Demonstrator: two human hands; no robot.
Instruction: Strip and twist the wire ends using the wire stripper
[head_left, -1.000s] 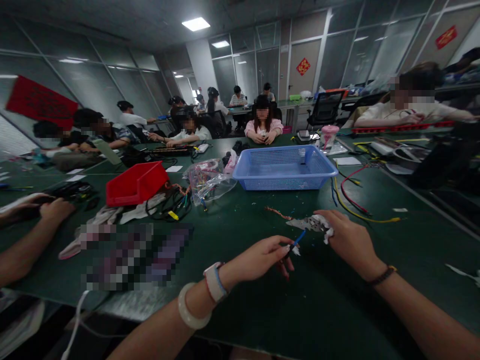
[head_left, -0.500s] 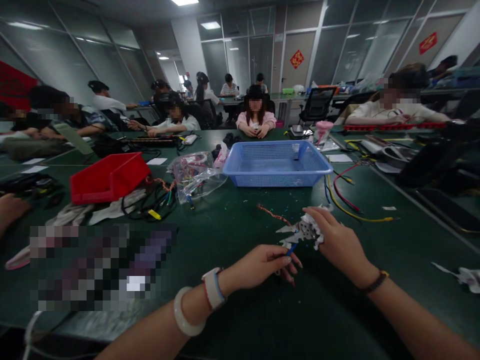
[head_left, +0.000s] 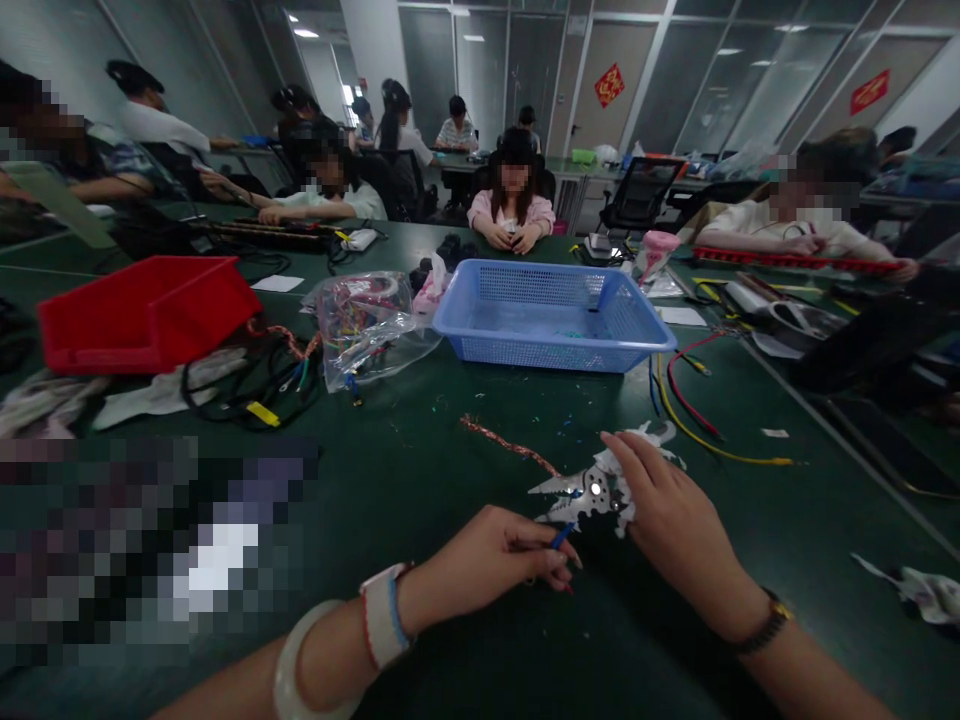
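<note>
Our left hand [head_left: 510, 555] has its grip together on a short blue wire [head_left: 562, 535], thumb against forefinger, with the wire's end poking out past the fingertips. Our right hand [head_left: 671, 515] is clamped around the white-wrapped handles of the wire strippers [head_left: 595, 492], whose toothed jaws stand apart and point left. From the left grip, the strippers lie just ahead and to the right; the blue wire slants up that way, its long axis crossing the tool's, which runs roughly left to right. The left hand is nearer the jaws. The wire meets the lower jaw, and a spot of blue shows between the two, though we cannot tell whether it passes right through. Beyond, a twisted copper-coloured wire [head_left: 510, 445] lies on the tabletop [head_left: 397, 500], one end beside the upper jaw.

A second ago the blue wire stood clear of the strippers, below the tool; now it is up against them, and the jaws are spread wider.
</note>
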